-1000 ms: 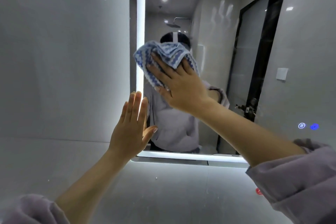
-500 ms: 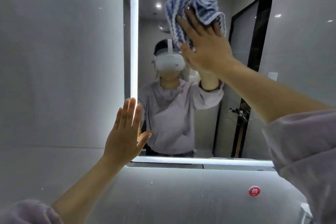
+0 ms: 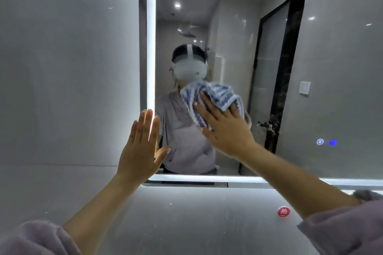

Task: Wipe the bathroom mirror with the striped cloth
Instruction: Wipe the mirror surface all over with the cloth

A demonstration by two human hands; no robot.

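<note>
right hand (image 3: 226, 128): my fingers spread flat over the striped cloth (image 3: 211, 101), pressing it against the mirror (image 3: 269, 68) glass, lower centre.
left hand (image 3: 141, 143): my palm open, fingers together, holding nothing, flat on the mirror's lit left edge.
cloth: bunched, blue and white.

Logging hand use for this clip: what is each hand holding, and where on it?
The right hand presses the bunched striped cloth flat-palmed over its lower middle. The left hand holds nothing.
</note>
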